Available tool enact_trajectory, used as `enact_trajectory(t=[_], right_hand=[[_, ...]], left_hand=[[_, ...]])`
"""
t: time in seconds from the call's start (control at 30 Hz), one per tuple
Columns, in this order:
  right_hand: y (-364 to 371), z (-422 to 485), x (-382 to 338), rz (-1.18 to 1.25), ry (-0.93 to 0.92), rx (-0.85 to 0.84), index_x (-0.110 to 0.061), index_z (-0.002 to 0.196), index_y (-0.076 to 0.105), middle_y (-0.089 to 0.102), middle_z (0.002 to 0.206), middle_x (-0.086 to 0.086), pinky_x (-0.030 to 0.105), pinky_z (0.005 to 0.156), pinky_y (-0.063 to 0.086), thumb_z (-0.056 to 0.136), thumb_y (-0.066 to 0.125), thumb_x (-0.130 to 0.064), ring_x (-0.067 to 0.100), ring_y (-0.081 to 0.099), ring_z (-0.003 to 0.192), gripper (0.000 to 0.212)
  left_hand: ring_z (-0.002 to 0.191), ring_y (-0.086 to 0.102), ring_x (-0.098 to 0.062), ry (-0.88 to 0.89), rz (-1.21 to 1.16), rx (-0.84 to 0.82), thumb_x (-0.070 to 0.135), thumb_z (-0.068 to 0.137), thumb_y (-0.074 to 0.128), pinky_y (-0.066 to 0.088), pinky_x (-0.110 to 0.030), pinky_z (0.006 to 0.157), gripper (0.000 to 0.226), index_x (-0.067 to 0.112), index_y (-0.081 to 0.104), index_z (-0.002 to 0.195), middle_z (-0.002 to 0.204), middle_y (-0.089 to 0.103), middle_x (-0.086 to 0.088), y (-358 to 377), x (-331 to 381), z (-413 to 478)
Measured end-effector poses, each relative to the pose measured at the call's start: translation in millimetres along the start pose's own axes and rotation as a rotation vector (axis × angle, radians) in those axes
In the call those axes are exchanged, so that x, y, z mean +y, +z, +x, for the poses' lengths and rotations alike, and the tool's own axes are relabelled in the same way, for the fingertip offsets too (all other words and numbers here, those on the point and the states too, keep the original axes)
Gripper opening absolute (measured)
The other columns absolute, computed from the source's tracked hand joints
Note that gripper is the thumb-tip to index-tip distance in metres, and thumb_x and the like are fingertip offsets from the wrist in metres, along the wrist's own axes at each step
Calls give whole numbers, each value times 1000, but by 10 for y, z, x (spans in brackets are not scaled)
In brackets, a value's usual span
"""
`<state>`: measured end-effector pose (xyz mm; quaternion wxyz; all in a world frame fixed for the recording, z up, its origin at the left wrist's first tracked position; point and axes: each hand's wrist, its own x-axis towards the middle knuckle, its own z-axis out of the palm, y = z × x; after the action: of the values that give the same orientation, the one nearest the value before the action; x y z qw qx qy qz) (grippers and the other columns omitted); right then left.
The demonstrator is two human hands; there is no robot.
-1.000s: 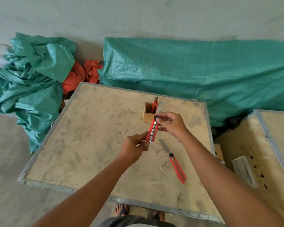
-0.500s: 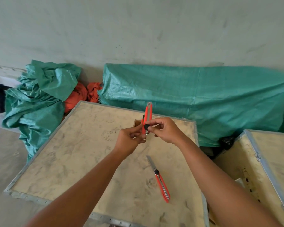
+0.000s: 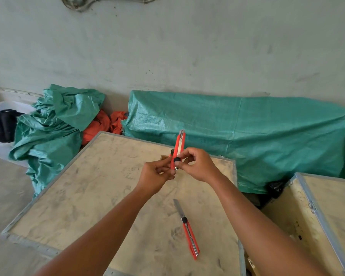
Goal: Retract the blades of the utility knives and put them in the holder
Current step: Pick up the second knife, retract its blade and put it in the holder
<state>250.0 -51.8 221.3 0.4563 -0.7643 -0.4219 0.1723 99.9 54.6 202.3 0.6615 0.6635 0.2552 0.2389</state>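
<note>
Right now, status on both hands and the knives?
Left hand and right hand on raised knife. Second knife on crate, blade out. Holder mostly hidden.

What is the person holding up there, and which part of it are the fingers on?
A red utility knife, held upright in both hands by its lower end: the left hand pinches the base, and the right hand grips around the black slider knob.

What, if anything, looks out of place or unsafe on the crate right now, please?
The knife lying loose on the crate has its blade fully extended, bare steel pointing away from the person. The other knife, held upright in both hands, shows almost no blade.
</note>
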Motion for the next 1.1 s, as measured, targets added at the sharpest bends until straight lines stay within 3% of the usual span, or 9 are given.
enact_trajectory(t=[0.1,0.33,0.4,0.5,0.7,0.83,0.9,1.03,1.1], right_hand=[[18,48,-20,24,-18,-29,-30,106,75,76,103,-8,25,80,60,83,82,-25,10,73,85,25],[184,222,-15,7,-9,141,-16,92,74,73,87,-10,10,67,52,77,88,-22,-2,68,71,21],[241,298,19,46,16,155,-15,94,74,75,90,-8,17,73,57,79,86,-26,2,71,76,21],[300,445,77,175,90,164,-21,106,75,78,103,-2,42,86,64,89,76,-29,13,76,95,19],[378,751,151,153,137,185,-36,103,73,76,101,-1,50,82,65,90,75,-9,22,75,96,29],[461,926,270,105,161,202,-24,107,77,74,94,-8,45,83,64,87,76,-5,19,74,95,28],[534,1013,382,93,182,233,-25,105,78,73,93,-10,45,84,64,85,78,-5,17,74,95,28],[749,1157,700,69,254,341,-28,103,79,77,96,-6,46,82,65,82,80,-5,16,75,92,31],[845,1198,849,17,278,366,-25,108,80,78,104,-3,40,86,63,82,80,-6,13,74,94,32]], left_hand=[[83,69,-21,19,-17,-12,-9,79,75,63,-35,77,49,27,70,112,99,75,-19,-38,26,56],[85,68,-20,5,-6,-34,-13,79,72,61,-25,73,49,5,65,123,98,74,-19,-185,-5,318],[81,69,-16,1,7,-39,-13,78,72,59,-20,71,49,4,64,124,96,74,-16,-236,-23,398],[72,69,-3,-6,43,-55,-12,78,73,57,-16,69,50,6,65,124,91,75,-6,-314,-83,513],[76,68,-13,-41,125,-79,-7,80,74,61,-39,83,49,11,67,124,92,76,-1,-467,-298,830],[76,68,-24,-67,204,-101,-9,80,72,61,-49,83,49,16,69,122,96,76,-1,-554,-450,1113],[84,73,-30,-96,228,-97,-8,79,73,60,-50,84,49,15,69,122,99,76,2,-576,-552,1257],[104,67,-15,-130,451,-54,13,77,82,56,-36,87,56,26,64,129,124,70,2,-592,-851,1530],[119,60,-19,-168,547,-40,20,76,83,53,-35,92,69,27,54,138,137,61,-2,-580,-1002,1639]])
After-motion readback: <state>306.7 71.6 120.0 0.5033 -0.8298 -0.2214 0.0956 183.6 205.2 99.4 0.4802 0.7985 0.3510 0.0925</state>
